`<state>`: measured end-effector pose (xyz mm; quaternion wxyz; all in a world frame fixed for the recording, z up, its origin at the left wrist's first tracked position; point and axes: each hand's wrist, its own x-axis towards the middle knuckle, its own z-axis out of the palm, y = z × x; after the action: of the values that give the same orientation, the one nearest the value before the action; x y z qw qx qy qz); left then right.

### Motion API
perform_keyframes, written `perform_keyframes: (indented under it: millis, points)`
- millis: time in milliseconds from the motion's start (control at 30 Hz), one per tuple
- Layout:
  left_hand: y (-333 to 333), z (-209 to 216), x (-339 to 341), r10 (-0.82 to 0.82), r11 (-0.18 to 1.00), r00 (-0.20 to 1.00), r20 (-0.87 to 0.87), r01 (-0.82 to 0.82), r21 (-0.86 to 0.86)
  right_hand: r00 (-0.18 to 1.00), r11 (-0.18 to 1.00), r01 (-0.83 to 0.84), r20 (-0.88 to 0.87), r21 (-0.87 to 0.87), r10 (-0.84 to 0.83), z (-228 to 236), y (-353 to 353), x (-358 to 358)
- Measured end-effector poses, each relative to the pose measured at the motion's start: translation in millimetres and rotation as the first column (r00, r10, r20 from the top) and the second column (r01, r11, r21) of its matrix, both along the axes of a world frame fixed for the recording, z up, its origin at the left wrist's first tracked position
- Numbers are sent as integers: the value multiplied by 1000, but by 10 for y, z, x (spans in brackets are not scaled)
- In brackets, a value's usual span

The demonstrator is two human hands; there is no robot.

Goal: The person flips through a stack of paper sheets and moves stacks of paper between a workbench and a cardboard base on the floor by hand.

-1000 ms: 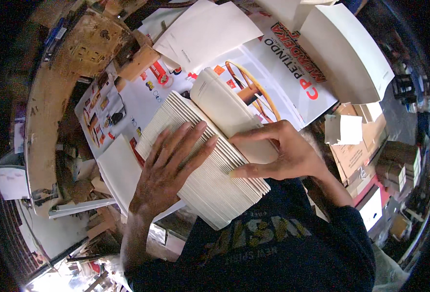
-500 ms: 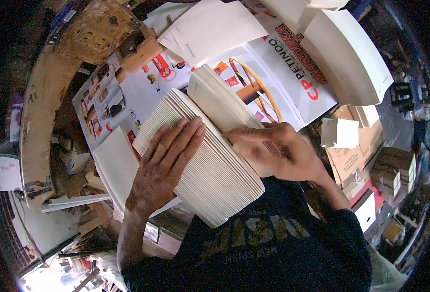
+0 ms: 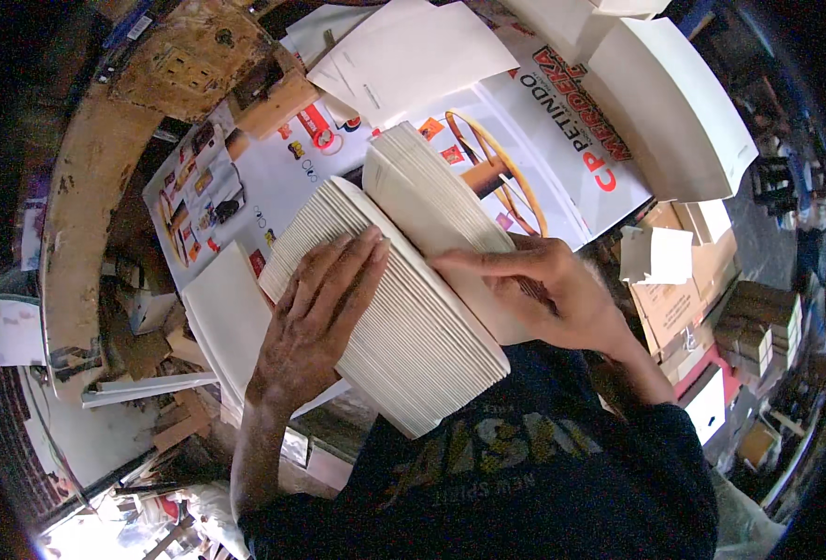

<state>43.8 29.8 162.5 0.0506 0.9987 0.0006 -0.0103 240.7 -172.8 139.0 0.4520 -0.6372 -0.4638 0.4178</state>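
A thick row of cream folded paper sheets point(image 3: 422, 327) lies slanted in front of me, its many fold edges facing up. My left hand point(image 3: 319, 308) rests on this row, fingers stretched out. A second, narrower stack of folded paper sheets point(image 3: 431, 191) lies along the right side of the row. My right hand point(image 3: 553, 294) grips the near end of that stack. Its thumb stretches toward the gap between the two stacks, while the other fingers curl at the outer side, partly hidden.
A printed banner sheet point(image 3: 562, 177) covers the table. Loose white sheets point(image 3: 413, 61) lie at the far side, and a large curved paper stack point(image 3: 674, 103) at the far right. Flat cream sheets point(image 3: 231, 313) sit left of my left hand. Cardboard point(image 3: 665, 313) lies at right.
My right hand's fingers, blurred and lower before, now curl tighter at the narrower stack's side, with the thumb still by the gap. My left hand has barely moved.
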Motion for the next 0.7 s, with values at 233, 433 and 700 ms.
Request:
perform_keyframes:
  millis: [233, 433, 700]
  points:
    - [32, -28, 6, -47, 998, 999, 13, 47, -36, 967, 957, 94, 203, 276, -154, -84, 45, -134]
    - [7, -22, -50, -1, 999, 1000, 22, 2, -40, 982, 978, 79, 152, 192, -109, -37, 65, -117]
    - [45, -57, -40, -3, 997, 1000, 16, 4, -81, 956, 910, 259, 46, 324, -288, -127, 65, -177]
